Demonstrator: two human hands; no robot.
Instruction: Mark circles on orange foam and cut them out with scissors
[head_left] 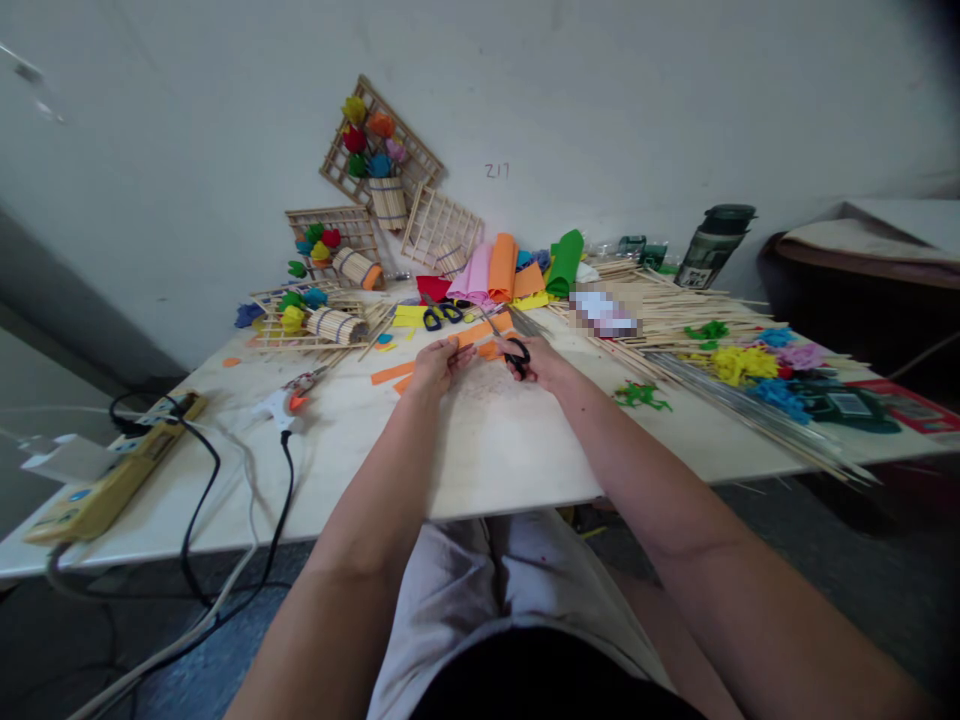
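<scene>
My right hand (534,365) is closed around a pair of black-handled scissors (516,356), with the blades pointing away up the table. My left hand (441,366) is closed at an orange strip (480,334), which looks like crepe paper or felt. A small orange piece lies between the two hands, close to the scissors. Left of my left hand, another orange strip (391,373) rests flat on the table. Beyond the hands lies a second pair of scissors (442,314) with dark and yellow handles.
A glue gun (283,405) and a power strip (124,470) with trailing cables occupy the left. Coloured rolls (502,268) and stick-lattice flower decorations (386,150) stand at the back. Thin wooden sticks (675,310), green pieces (642,395) and a dark bottle (715,247) are right.
</scene>
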